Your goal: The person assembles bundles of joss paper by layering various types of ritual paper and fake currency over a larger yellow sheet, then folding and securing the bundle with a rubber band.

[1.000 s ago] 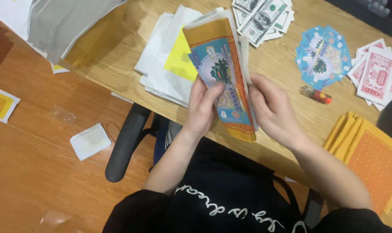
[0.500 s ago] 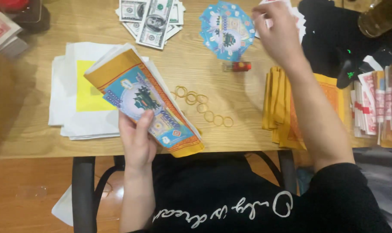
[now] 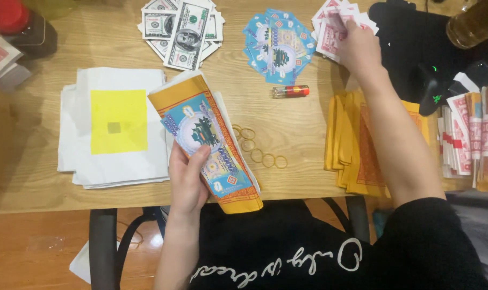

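My left hand (image 3: 187, 180) grips a bundle of papers (image 3: 212, 142): orange-yellow sheets with a blue printed note on top, held tilted over the table's near edge. My right hand (image 3: 357, 45) reaches far right and rests on a fanned pile of red and white notes (image 3: 332, 21), its fingers pinching one of them. Between the two hands lie a fan of blue notes (image 3: 279, 45) and a small red lighter (image 3: 291, 91).
A white paper stack with a yellow square (image 3: 117, 123) lies at the left. Grey banknotes (image 3: 182, 29) sit at the top, rubber bands (image 3: 257, 150) mid-table, an orange-yellow sheet stack (image 3: 354, 147) at the right, banded red notes (image 3: 478, 139) at the far right, a black pad (image 3: 416, 37).
The view has swung up over the table. My right hand left the bundle and reached to the far right pile of red notes. My left hand alone keeps the bundle.
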